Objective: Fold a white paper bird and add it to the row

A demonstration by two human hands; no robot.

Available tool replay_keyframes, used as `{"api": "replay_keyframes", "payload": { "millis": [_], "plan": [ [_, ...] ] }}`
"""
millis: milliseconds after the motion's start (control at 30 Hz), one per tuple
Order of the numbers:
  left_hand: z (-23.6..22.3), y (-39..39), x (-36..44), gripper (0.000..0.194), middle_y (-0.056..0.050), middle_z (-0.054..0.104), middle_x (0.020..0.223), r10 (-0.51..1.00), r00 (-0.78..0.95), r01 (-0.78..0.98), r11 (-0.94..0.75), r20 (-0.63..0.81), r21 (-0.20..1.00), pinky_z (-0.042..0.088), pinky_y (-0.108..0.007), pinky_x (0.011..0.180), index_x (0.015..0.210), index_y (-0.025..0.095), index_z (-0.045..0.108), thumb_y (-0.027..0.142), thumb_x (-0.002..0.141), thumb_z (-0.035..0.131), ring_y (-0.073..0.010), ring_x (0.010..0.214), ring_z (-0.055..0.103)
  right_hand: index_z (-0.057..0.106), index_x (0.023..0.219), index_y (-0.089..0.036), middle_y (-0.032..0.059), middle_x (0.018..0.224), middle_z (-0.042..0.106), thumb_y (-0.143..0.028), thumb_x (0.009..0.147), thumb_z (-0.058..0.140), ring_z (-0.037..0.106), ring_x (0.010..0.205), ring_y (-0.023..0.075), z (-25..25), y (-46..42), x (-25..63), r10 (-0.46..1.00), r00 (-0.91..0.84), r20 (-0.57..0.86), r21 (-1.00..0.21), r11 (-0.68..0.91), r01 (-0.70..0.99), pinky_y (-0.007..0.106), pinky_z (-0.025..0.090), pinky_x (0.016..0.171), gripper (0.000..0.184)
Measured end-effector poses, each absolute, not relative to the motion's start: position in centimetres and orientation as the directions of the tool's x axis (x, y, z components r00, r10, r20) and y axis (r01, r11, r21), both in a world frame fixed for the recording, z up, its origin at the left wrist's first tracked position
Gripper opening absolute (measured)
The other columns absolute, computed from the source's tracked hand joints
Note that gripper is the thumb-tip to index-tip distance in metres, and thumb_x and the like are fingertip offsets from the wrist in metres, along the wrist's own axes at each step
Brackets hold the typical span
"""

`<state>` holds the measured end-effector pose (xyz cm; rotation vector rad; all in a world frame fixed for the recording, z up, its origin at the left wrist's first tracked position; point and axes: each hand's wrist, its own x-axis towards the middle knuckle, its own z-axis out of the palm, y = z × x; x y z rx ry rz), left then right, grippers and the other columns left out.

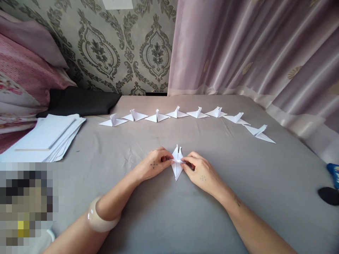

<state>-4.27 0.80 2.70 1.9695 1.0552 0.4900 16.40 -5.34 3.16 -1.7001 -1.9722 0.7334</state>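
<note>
Between my two hands, just above the grey sheet, is a white folded-paper crane [177, 170], its two narrow points facing away from me and one broad point facing me. My left hand [158, 163] pinches its left side between thumb and fingers. On the opposite side, my right hand [198, 168] grips the right edge the same way. Farther back, several finished-looking white paper cranes stand in a curved row, from one at the left end [113, 121] to one at the right end [259, 132]. Their wings are spread flat.
A stack of white paper [45, 135] lies at the left, in front of a black folded item [79, 100]. Pink patterned fabric [23, 70] hangs at far left, a mauve curtain [225, 46] at right. A dark oval object [328, 195] rests by the right edge.
</note>
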Motion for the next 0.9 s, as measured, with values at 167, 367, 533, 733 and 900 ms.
{"api": "replay_keyframes", "payload": {
  "millis": [167,367,533,733,900],
  "plan": [
    [2.9,0.7,-3.8,0.025,-0.004,0.063,0.081,0.873,0.486,0.527,-0.267,-0.028,0.807,0.046,-0.024,0.063,0.079,0.018,0.072,0.035,0.087,0.055,-0.0160,0.072,0.059,0.068,0.081,-0.023,0.0011,0.084,0.060,-0.030,0.094,0.045,0.058,0.072,0.0137,2.8,-4.8,16.2,0.996,-0.092,0.010,-0.648,0.077,0.758,0.028,0.043,0.068,0.027],
    [2.8,0.6,-3.2,0.023,-0.003,0.063,0.075,0.914,0.406,0.602,-0.267,0.000,0.752,0.043,-0.024,0.059,0.076,0.017,0.069,0.033,0.084,0.055,-0.0147,0.067,0.057,0.067,0.079,-0.023,0.0017,0.083,0.061,-0.031,0.092,0.048,0.057,0.067,0.0143,2.4,-4.5,15.9,1.000,-0.024,0.007,-0.610,0.024,0.792,0.028,0.041,0.063,0.024],
    [2.4,0.6,-2.9,0.017,-0.002,0.061,0.071,0.920,0.392,0.624,-0.268,0.003,0.734,0.042,-0.025,0.058,0.071,0.017,0.064,0.027,0.082,0.057,-0.0131,0.061,0.054,0.065,0.078,-0.023,0.0021,0.084,0.063,-0.032,0.092,0.048,0.056,0.065,0.0143,2.2,-4.3,15.7,1.000,-0.006,0.004,-0.574,0.007,0.819,0.028,0.041,0.062,0.023],
    [1.5,0.1,-2.6,0.005,-0.002,0.057,0.082,0.886,0.456,0.669,-0.407,0.089,0.622,0.044,-0.026,0.061,0.086,0.018,0.055,0.019,0.088,0.050,-0.0143,0.068,0.053,0.059,0.084,-0.021,0.0036,0.089,0.061,-0.029,0.092,0.049,0.061,0.076,0.0173,2.1,-4.6,15.5,0.999,-0.031,0.036,-0.517,0.045,0.855,0.028,0.042,0.064,0.015],
    [2.6,-1.2,-1.9,0.019,-0.007,0.059,0.093,0.722,0.686,0.683,-0.680,0.087,0.266,0.049,-0.029,0.070,0.092,0.016,0.058,0.008,0.093,0.040,-0.0204,0.088,0.055,0.061,0.101,-0.025,0.0041,0.101,0.062,-0.016,0.096,0.037,0.062,0.081,0.0170,2.3,-5.2,15.2,0.966,-0.233,0.116,-0.401,0.260,0.878,0.028,0.042,0.062,0.026]
  ]
}}
